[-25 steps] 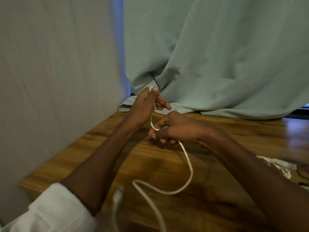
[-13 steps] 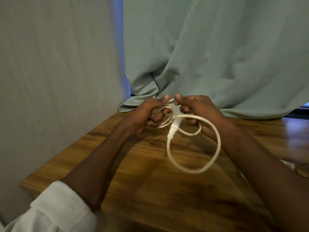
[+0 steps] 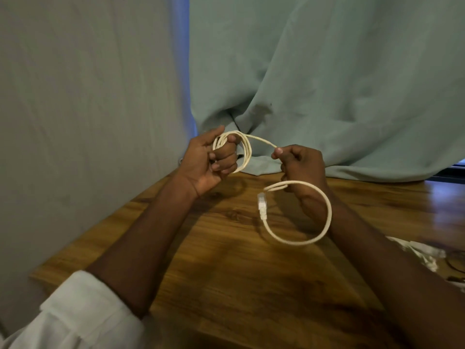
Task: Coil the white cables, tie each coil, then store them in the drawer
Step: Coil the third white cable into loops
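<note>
I hold one white cable (image 3: 327, 217) above the wooden table (image 3: 226, 273). My left hand (image 3: 208, 159) grips a small coil of several turns (image 3: 245, 152) wound round its fingers. From that coil a short taut stretch runs right to my right hand (image 3: 299, 167), which pinches the cable between thumb and forefinger. Below my right hand the loose tail hangs in one wide loop that ends in a clear plug (image 3: 262, 205). No drawer is in view.
A pale green curtain (image 3: 327, 84) drapes onto the table's far edge. A grey wall (image 3: 88, 122) closes the left side. More white cable or cloth (image 3: 422, 255) and a thin dark wire (image 3: 453, 263) lie at the right edge.
My hands have moved apart, drawing a taut stretch of cable between them. The coil on my left hand has more turns, and the loose loop now hangs under my right hand.
</note>
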